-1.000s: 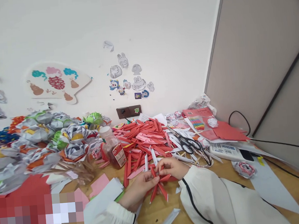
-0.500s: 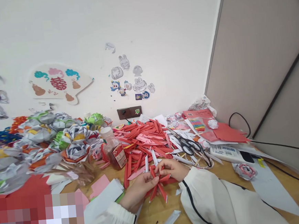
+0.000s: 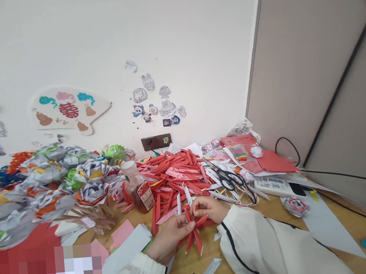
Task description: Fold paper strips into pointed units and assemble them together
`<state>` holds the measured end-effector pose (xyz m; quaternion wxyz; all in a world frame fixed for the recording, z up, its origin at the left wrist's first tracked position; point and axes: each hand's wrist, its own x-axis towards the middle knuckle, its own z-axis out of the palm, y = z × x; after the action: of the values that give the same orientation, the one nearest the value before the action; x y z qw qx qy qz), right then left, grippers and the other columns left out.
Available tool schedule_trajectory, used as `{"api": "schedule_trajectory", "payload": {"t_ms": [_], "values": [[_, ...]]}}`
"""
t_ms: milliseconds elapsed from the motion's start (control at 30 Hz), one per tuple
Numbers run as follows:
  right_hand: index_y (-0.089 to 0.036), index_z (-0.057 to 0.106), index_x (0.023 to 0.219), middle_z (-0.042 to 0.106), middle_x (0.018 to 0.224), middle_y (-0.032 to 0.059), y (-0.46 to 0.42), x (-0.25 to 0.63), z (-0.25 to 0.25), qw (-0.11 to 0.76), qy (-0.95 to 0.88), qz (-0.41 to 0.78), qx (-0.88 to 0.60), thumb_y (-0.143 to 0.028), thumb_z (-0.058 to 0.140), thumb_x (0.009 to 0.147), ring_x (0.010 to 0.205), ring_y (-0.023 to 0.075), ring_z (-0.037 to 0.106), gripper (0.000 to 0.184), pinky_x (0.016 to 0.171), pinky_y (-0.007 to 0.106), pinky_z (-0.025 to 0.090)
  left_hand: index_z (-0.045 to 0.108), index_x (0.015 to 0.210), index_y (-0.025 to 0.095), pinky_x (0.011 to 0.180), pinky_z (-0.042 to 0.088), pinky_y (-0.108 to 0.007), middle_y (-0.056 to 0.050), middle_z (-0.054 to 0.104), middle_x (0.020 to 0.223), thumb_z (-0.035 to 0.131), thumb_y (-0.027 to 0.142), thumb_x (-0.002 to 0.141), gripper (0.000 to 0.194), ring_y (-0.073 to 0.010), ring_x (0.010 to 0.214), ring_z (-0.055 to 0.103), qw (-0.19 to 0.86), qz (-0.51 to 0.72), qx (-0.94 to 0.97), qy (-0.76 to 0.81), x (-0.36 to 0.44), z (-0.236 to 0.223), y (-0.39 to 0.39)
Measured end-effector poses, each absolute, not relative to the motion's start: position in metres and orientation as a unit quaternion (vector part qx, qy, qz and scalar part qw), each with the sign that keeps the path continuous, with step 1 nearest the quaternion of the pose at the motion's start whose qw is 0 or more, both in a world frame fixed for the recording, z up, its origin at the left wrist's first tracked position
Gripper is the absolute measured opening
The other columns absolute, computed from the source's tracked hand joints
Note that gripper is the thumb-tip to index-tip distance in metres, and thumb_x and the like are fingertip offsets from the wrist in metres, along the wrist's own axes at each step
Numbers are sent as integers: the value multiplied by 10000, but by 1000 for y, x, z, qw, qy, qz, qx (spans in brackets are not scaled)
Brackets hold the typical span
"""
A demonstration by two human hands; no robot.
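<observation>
Both hands grip a red paper piece (image 3: 197, 240) made of several pointed folded strips that spread outward like petals. My left hand (image 3: 174, 232) pinches it from the left, thumb on top near the centre. On its right side my right hand (image 3: 210, 209) is closed, fingertips pressed on the strips close to my left thumb. What lies between the fingertips is partly hidden. Just beyond the hands is a heap of folded red paper strips (image 3: 176, 169). A white folded strip (image 3: 208, 273) lies on the wooden table (image 3: 187, 267) in front of me.
A glass jar of reddish liquid (image 3: 137, 191) stands left of the heap. Black-handled scissors (image 3: 229, 179) and a bead string (image 3: 249, 197) lie to the right. Paper flowers (image 3: 94, 190) crowd the left side. White sheets (image 3: 131, 251) lie by my left forearm, red paper (image 3: 275, 161) at back right.
The view has shifted slightly, so the wall pictures sit lower and further left. The red paper piece has turned a little in my fingers; both hands keep their hold.
</observation>
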<state>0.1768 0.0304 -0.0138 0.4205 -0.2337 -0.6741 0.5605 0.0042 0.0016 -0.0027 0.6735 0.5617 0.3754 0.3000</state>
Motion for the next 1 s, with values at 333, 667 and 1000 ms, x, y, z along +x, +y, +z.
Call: {"api": "schedule_trajectory", "payload": {"t_ms": [333, 667, 1000], "values": [[-181, 518, 916, 581, 853, 31, 36, 189, -12, 468, -628, 567, -255, -499, 581, 708, 686, 126, 558, 386, 632, 274, 438, 642, 861, 145, 756, 423, -271, -59, 675, 839, 664, 350, 670, 281, -173, 799, 591, 661, 411, 516, 357, 8, -1, 1], [-156, 494, 763, 570, 808, 14, 34, 183, -18, 428, -663, 574, -217, -367, 672, 672, 771, 128, 543, 291, 737, 300, 411, 604, 837, 143, 733, 455, -319, -52, 675, 819, 720, 305, 611, 301, -208, 807, 620, 700, 393, 465, 373, 11, -5, -2], [-162, 456, 777, 598, 825, 30, 35, 185, -21, 430, -647, 604, -180, -364, 617, 734, 726, 118, 569, 262, 700, 292, 426, 564, 810, 158, 690, 457, -279, -25, 671, 782, 705, 260, 640, 243, -169, 748, 629, 737, 370, 450, 342, 11, 0, -5]]}}
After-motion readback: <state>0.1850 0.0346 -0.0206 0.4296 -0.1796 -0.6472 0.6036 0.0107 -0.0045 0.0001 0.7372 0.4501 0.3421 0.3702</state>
